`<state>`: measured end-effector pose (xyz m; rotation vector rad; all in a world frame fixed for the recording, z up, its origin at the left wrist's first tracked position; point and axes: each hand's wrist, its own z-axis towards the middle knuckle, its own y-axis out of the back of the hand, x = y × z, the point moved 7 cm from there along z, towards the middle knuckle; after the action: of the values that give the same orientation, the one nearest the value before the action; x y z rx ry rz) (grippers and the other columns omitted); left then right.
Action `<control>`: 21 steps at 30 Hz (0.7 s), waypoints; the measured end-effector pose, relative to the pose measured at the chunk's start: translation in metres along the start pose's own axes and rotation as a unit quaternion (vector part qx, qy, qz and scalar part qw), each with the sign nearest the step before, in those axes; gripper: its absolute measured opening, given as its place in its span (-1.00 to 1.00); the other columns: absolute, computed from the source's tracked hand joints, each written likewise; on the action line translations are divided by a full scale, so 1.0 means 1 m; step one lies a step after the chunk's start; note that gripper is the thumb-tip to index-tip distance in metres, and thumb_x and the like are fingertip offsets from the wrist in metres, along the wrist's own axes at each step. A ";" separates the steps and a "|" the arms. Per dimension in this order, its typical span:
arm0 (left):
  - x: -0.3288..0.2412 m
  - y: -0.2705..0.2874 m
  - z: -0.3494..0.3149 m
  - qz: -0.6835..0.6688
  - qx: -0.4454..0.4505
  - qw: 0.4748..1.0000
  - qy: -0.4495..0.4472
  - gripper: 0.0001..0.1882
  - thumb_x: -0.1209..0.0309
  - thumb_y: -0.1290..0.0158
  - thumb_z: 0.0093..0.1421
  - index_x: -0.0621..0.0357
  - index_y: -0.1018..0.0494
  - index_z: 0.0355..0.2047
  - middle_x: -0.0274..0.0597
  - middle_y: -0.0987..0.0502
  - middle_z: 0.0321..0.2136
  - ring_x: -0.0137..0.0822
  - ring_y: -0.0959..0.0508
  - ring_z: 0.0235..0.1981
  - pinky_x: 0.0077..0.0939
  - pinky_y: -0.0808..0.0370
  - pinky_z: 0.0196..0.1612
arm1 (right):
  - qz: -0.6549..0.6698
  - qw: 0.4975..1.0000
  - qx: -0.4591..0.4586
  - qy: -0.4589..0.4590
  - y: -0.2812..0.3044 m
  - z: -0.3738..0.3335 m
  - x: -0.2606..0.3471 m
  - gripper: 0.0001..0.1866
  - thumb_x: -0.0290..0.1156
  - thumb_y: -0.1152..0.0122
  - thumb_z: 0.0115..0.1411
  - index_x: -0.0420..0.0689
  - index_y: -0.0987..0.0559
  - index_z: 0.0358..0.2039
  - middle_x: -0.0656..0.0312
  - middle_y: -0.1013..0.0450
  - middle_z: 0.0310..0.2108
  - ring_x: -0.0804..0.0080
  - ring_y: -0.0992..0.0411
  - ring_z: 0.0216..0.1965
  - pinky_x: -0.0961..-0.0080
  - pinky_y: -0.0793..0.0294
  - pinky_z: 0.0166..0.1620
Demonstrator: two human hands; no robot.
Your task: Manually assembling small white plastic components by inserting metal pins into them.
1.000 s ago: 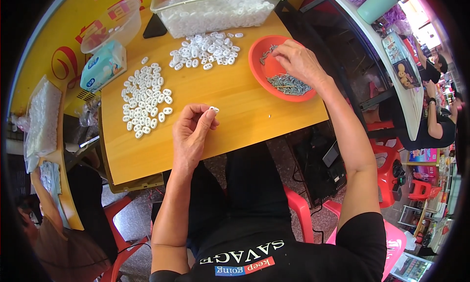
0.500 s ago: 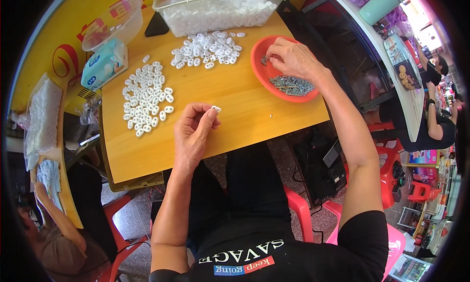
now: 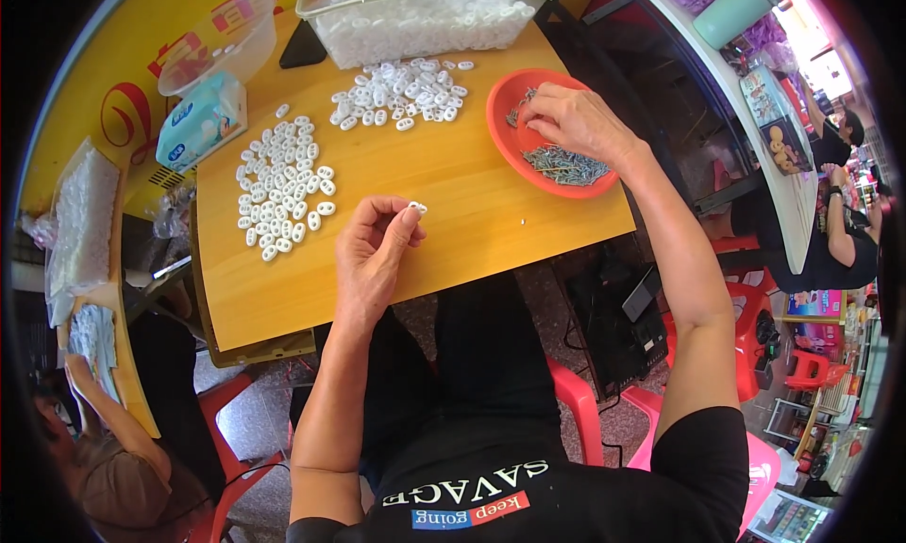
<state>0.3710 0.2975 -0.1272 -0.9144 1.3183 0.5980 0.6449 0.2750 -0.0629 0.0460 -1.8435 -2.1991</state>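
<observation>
Pinching a white piece [image 3: 417, 207], your left hand [image 3: 368, 255] is left of the red bowl [image 3: 511, 145]; your right hand [image 3: 582, 123] is curled over its metal parts [image 3: 566, 167], whether gripping any I cannot tell.

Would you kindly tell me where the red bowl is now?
In the head view, the red bowl sits at the right side of the table, under the right hand, right of the heaped white pieces.

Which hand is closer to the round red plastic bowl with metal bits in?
Right. The right hand is over the round red plastic bowl, while the left hand, pinching a small white piece, is off to the bowl's left, nearer the person's body.
</observation>
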 end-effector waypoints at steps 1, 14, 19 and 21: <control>0.000 0.000 0.000 -0.004 0.001 1.000 -0.002 -0.86 0.43 -0.08 0.28 0.26 -0.44 -0.25 -0.32 -0.50 -0.45 -0.55 -0.47 -0.41 -0.65 -0.43 -0.27 | -0.010 1.000 -0.006 0.013 0.002 -0.001 0.004 -0.92 -0.47 -0.20 0.09 -0.14 -0.57 -0.36 0.17 -0.46 -0.37 0.13 -0.49 -0.33 0.34 -0.49 -0.27; -0.001 0.001 0.002 -0.039 -0.003 0.999 -0.006 -0.84 0.42 -0.08 0.28 0.27 -0.44 -0.24 -0.30 -0.51 -0.43 -0.52 -0.49 -0.40 -0.63 -0.46 -0.27 | -0.046 0.989 -0.089 -0.105 0.008 -0.013 -0.014 -0.92 -0.51 -0.18 0.09 -0.22 -0.48 -0.40 0.08 -0.48 -0.42 0.16 -0.49 -0.41 0.32 -0.48 -0.35; 0.000 0.004 0.001 -0.049 0.000 0.999 -0.009 -0.85 0.42 -0.09 0.28 0.26 -0.44 -0.24 -0.30 -0.51 -0.43 -0.51 -0.50 -0.40 -0.63 -0.46 -0.28 | -0.014 0.994 -0.064 -0.088 0.014 -0.010 -0.008 -0.89 -0.47 -0.19 0.10 -0.23 -0.52 -0.38 0.06 -0.49 -0.43 0.13 -0.50 -0.38 0.31 -0.48 -0.28; -0.001 0.004 0.000 -0.049 -0.001 0.999 -0.010 -0.85 0.42 -0.09 0.28 0.26 -0.44 -0.25 -0.30 -0.51 -0.43 -0.51 -0.50 -0.40 -0.63 -0.46 -0.28 | 0.005 0.995 -0.047 -0.090 0.014 -0.010 -0.010 -0.89 -0.47 -0.17 0.10 -0.22 -0.54 -0.38 0.06 -0.49 -0.45 0.10 -0.51 -0.34 0.28 -0.50 -0.24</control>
<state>0.3678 0.3002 -0.1275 -0.9666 1.2482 0.5324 0.6588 0.2657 -0.0521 -0.1836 -1.8209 -2.3488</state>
